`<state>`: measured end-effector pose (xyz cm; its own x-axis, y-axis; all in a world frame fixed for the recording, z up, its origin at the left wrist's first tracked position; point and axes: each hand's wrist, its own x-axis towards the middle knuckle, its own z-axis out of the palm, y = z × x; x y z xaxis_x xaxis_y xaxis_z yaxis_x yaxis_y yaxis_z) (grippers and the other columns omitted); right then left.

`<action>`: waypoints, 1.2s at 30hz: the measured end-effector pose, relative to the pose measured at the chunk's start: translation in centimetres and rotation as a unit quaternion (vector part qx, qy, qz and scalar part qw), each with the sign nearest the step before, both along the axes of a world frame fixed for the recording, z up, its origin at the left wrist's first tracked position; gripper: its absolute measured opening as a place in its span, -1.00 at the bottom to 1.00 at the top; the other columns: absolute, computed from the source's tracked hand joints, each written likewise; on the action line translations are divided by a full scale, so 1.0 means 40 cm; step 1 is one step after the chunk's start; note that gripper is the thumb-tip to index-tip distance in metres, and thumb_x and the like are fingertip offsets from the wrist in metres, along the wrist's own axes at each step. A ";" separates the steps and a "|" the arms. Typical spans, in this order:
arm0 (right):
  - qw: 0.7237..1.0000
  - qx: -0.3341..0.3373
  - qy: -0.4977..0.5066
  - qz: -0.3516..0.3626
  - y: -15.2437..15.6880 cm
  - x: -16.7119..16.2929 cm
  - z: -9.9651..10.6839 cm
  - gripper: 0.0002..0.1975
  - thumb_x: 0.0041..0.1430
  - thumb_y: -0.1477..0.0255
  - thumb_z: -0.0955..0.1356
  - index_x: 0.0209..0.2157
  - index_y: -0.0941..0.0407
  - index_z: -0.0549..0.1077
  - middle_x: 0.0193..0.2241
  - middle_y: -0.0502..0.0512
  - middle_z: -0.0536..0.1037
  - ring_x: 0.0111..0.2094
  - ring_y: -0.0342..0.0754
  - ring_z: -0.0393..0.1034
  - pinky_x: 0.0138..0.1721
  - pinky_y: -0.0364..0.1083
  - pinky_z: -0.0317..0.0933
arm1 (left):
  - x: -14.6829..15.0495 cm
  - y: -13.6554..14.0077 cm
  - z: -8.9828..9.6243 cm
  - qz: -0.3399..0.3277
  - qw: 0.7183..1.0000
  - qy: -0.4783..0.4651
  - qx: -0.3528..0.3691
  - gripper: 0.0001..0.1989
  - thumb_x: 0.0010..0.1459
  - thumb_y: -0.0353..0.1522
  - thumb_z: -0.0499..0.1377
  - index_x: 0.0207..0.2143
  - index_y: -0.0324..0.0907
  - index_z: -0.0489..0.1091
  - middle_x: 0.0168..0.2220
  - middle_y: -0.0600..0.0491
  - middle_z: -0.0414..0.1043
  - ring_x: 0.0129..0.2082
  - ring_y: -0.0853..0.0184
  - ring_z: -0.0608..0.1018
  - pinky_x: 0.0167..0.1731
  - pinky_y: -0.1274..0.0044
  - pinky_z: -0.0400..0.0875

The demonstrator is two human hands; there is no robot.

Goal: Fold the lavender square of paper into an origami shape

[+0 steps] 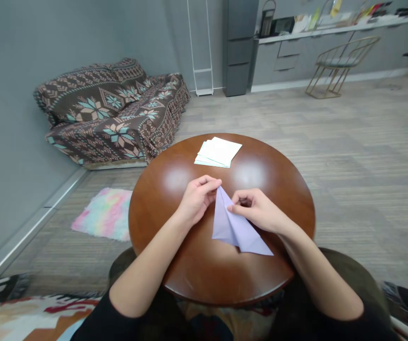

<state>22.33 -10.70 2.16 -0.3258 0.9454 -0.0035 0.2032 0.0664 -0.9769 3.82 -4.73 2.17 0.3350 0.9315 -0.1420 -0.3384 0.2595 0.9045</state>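
Note:
A lilac sheet of folded paper [237,229] is held over the near half of the round brown table [189,270]. Its pointed tip is at the top, and the pleated lower part fans out toward me. My left hand [200,196] pinches the tip between thumb and fingers. Partway down the right edge, my right hand [255,206] grips the paper, thumb on top and the other fingers curled beneath. Beyond both hands lies a loose stack of pale paper sheets [219,150] on the table.
A sofa with a patterned cover [118,109] stands at the back left. A fluffy pastel rug [104,213] lies left of the table. Farther back are a grey fridge [241,47], a kitchen counter [317,33] and a gold-framed chair [339,61].

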 end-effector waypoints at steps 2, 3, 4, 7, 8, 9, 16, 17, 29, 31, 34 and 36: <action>1.000 -0.005 0.001 0.002 -0.001 -0.002 -0.002 -0.82 0.15 0.40 0.41 -0.49 0.16 0.43 -0.57 -0.08 0.37 -0.50 -0.18 0.20 -0.45 -0.15 0.03 | -0.003 0.004 0.005 0.025 1.000 -0.007 -0.002 -0.75 -0.06 -0.31 0.46 -0.49 -0.23 0.46 -0.48 0.13 0.38 -0.46 0.49 0.43 -0.36 0.62 0.37; 1.000 -0.008 0.005 0.000 -0.001 -0.003 -0.003 -0.82 0.15 0.40 0.41 -0.49 0.16 0.43 -0.57 -0.08 0.37 -0.50 -0.18 0.21 -0.45 -0.15 0.03 | -0.004 0.005 0.008 0.030 1.000 -0.009 -0.002 -0.74 -0.05 -0.28 0.45 -0.48 -0.23 0.47 -0.47 0.12 0.39 -0.45 0.48 0.44 -0.35 0.62 0.37; 1.000 -0.011 0.010 -0.004 0.000 -0.003 -0.004 -0.82 0.15 0.39 0.41 -0.49 0.16 0.43 -0.56 -0.08 0.38 -0.50 -0.18 0.21 -0.45 -0.15 0.04 | -0.005 0.005 0.009 0.024 1.000 -0.006 0.002 -0.74 -0.03 -0.25 0.44 -0.45 -0.23 0.49 -0.45 0.11 0.41 -0.43 0.47 0.45 -0.34 0.61 0.37; 0.999 -0.015 0.024 -0.020 0.002 -0.004 -0.007 -0.82 0.15 0.37 0.41 -0.47 0.16 0.45 -0.54 -0.06 0.41 -0.49 -0.16 0.24 -0.45 -0.15 0.06 | -0.005 -0.003 0.008 -0.062 0.997 0.035 0.024 -0.73 -0.01 -0.22 0.42 -0.41 -0.25 0.51 -0.42 0.08 0.43 -0.42 0.42 0.47 -0.35 0.57 0.37; 0.999 -0.014 0.028 -0.026 0.003 -0.003 -0.007 -0.82 0.14 0.36 0.41 -0.47 0.16 0.45 -0.54 -0.05 0.42 -0.49 -0.15 0.25 -0.44 -0.15 0.07 | -0.004 -0.007 0.005 -0.095 0.994 0.053 0.032 -0.73 -0.02 -0.23 0.42 -0.41 -0.25 0.51 -0.44 0.08 0.43 -0.44 0.42 0.46 -0.37 0.56 0.35; 0.999 -0.013 0.031 -0.030 0.005 -0.003 -0.008 -0.83 0.14 0.36 0.42 -0.46 0.16 0.46 -0.53 -0.05 0.44 -0.48 -0.15 0.27 -0.43 -0.14 0.08 | -0.003 -0.010 0.001 -0.119 0.990 0.070 0.039 -0.74 -0.02 -0.25 0.43 -0.43 -0.25 0.50 -0.45 0.08 0.43 -0.46 0.42 0.45 -0.38 0.56 0.34; 0.997 -0.007 0.044 -0.057 0.011 -0.003 -0.010 -0.78 0.17 0.27 0.42 -0.40 0.16 0.52 -0.46 0.02 0.54 -0.42 -0.09 0.36 -0.37 -0.12 0.18 | -0.002 -0.010 -0.019 -0.102 0.988 0.092 0.067 -0.76 -0.01 -0.26 0.43 -0.42 -0.25 0.53 -0.46 0.05 0.48 -0.47 0.38 0.47 -0.40 0.52 0.33; 0.997 -0.001 0.045 -0.063 0.012 -0.002 -0.011 -0.77 0.18 0.27 0.42 -0.40 0.16 0.53 -0.45 0.02 0.54 -0.42 -0.09 0.36 -0.36 -0.12 0.18 | -0.003 -0.009 -0.018 -0.095 0.989 0.089 0.067 -0.75 -0.01 -0.25 0.43 -0.42 -0.24 0.53 -0.46 0.05 0.48 -0.48 0.38 0.47 -0.40 0.52 0.33; 0.992 0.017 0.055 -0.112 0.013 -0.003 -0.018 -0.80 0.12 0.29 0.47 -0.38 0.16 0.58 -0.41 0.07 0.62 -0.37 -0.04 0.46 -0.32 -0.09 0.26 | -0.007 0.002 -0.029 -0.060 0.987 0.109 0.102 -0.74 0.00 -0.24 0.43 -0.40 -0.26 0.58 -0.41 0.01 0.56 -0.41 0.32 0.53 -0.30 0.47 0.41; 0.991 0.015 0.057 -0.121 0.013 -0.004 -0.018 -0.79 0.09 0.28 0.48 -0.38 0.16 0.59 -0.41 0.09 0.63 -0.37 -0.02 0.47 -0.32 -0.08 0.27 | -0.007 0.002 -0.027 -0.063 0.987 0.104 0.106 -0.75 0.00 -0.24 0.43 -0.39 -0.25 0.59 -0.40 0.00 0.57 -0.39 0.31 0.54 -0.27 0.46 0.41; 0.990 0.012 0.056 -0.132 0.012 -0.005 -0.018 -0.79 0.07 0.28 0.49 -0.38 0.16 0.60 -0.42 0.10 0.64 -0.37 -0.01 0.49 -0.33 -0.08 0.28 | -0.007 0.002 -0.024 -0.059 0.986 0.108 0.115 -0.75 -0.01 -0.24 0.44 -0.39 -0.25 0.60 -0.38 0.00 0.58 -0.38 0.31 0.55 -0.26 0.46 0.41; 0.989 0.011 0.052 -0.135 0.011 -0.005 -0.018 -0.78 0.07 0.28 0.49 -0.38 0.16 0.60 -0.42 0.10 0.64 -0.38 -0.01 0.49 -0.34 -0.08 0.28 | -0.006 0.003 -0.024 -0.050 0.984 0.119 0.119 -0.74 -0.02 -0.23 0.44 -0.40 -0.25 0.60 -0.39 -0.01 0.58 -0.39 0.30 0.54 -0.28 0.46 0.41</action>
<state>22.11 -10.24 1.44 -0.0588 0.9975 0.0380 0.1147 0.0446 -0.9924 3.57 -4.63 1.20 0.4110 0.9116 -0.0092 -0.0932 0.0521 0.9943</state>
